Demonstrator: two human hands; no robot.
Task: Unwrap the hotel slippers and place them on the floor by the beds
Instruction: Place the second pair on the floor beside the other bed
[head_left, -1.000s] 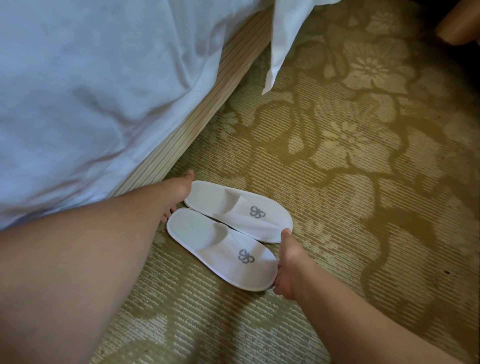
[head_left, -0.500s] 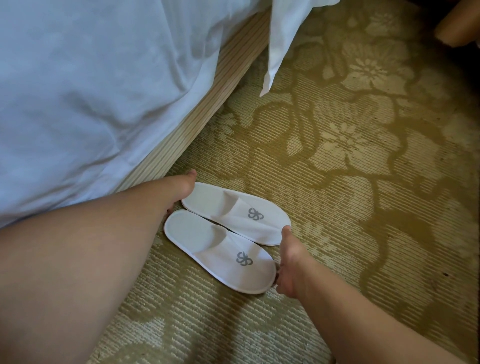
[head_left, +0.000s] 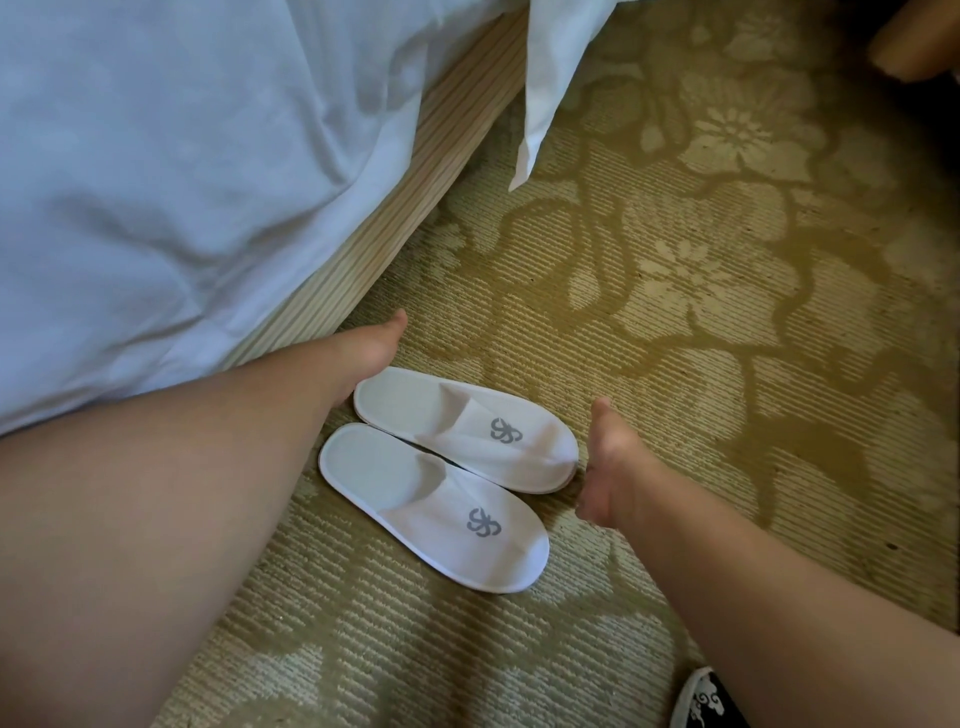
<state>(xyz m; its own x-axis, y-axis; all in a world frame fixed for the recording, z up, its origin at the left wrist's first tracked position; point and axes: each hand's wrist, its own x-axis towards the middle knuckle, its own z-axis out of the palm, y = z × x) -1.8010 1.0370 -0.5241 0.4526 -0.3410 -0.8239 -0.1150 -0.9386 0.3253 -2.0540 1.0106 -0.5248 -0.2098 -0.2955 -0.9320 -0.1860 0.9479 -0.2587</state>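
Observation:
Two white hotel slippers with grey logos lie unwrapped, side by side on the carpet next to the bed. The far slipper (head_left: 457, 426) is closer to the bed base and the near slipper (head_left: 431, 504) is just in front of it. My left hand (head_left: 371, 353) is at the far slipper's heel with its thumb raised; its fingers are hidden under the palm. My right hand (head_left: 610, 462) is beside the far slipper's toe with thumb and fingers apart, and it holds nothing. Whether either hand touches a slipper is unclear.
A bed with a white sheet (head_left: 156, 182) and a striped base (head_left: 395, 208) fills the left. A white pillowcase corner (head_left: 540, 104) hangs over the floral carpet (head_left: 701, 291). A black patterned shoe (head_left: 706, 701) shows at the bottom right, and a wooden furniture piece (head_left: 919, 47) at the top right.
My right hand has left the near slipper's toe and now sits farther away, beside the far slipper's toe. The left hand has stayed by the far slipper's heel.

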